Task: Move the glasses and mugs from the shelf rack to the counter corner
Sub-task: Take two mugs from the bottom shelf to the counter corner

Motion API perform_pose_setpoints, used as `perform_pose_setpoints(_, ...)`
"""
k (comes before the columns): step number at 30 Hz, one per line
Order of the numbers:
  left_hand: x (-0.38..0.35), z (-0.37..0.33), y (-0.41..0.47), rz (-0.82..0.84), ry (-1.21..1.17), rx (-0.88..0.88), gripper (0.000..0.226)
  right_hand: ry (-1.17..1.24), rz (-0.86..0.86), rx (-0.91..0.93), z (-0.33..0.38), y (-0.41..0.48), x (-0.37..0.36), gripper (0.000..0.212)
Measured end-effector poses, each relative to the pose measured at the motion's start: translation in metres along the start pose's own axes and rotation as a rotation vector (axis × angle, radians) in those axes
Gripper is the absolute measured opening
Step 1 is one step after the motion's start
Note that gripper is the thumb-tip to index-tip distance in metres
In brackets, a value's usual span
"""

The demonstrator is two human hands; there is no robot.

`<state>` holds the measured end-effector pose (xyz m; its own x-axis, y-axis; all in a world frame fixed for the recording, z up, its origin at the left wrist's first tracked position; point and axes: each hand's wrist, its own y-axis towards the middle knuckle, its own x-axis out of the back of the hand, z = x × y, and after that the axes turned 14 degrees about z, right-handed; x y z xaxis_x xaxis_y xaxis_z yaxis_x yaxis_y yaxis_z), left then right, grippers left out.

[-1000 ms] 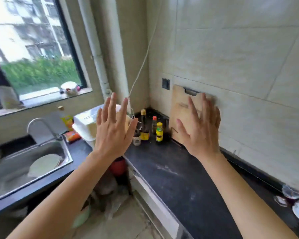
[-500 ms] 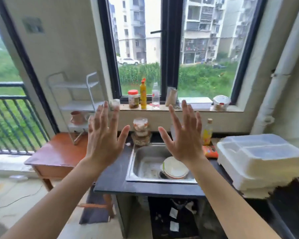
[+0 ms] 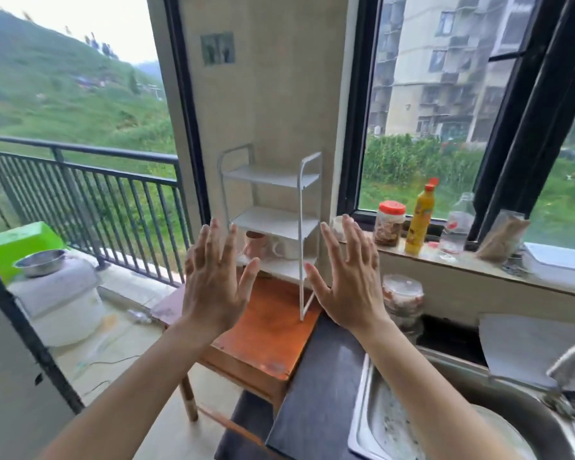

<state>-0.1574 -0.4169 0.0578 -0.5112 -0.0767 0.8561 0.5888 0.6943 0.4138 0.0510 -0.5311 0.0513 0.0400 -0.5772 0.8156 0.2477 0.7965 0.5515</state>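
Observation:
A white three-tier shelf rack (image 3: pixel 273 224) stands on a small wooden table (image 3: pixel 266 330) against the wall. On its lowest tier sit a pink mug (image 3: pixel 255 244) and a white mug (image 3: pixel 284 249); the upper two tiers hold nothing. A clear glass (image 3: pixel 338 227) shows on the window sill, partly behind my right fingers. My left hand (image 3: pixel 213 280) and my right hand (image 3: pixel 346 277) are raised in front of the rack, palms forward, fingers spread, holding nothing and touching nothing.
Dark counter (image 3: pixel 316 386) and a steel sink (image 3: pixel 445 419) lie at lower right. On the window sill (image 3: pixel 478 270) stand a red-lidded jar (image 3: pixel 389 222), a yellow bottle (image 3: pixel 419 224) and a clear bottle (image 3: pixel 457 227). A balcony railing (image 3: pixel 90 194) and a white pot with a metal bowl (image 3: pixel 57 293) are on the left.
The view has swung left from the tiled counter corner, past the sink, to the shelf rack. Both hands stayed raised and spread in front of me.

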Motion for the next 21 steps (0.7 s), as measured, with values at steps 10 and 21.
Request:
perform_pose_setpoints(10,-0.035,0.078,0.15,0.015,-0.019,0.007,0.071,0.081,0.042,0.001,-0.012,0.147,-0.091,0.069)
perform_pose_setpoints(21,-0.153,0.195,0.234,0.226,-0.235,-0.019,0.065,0.113,0.172,-0.11,-0.007,0.182,-0.241,0.058)
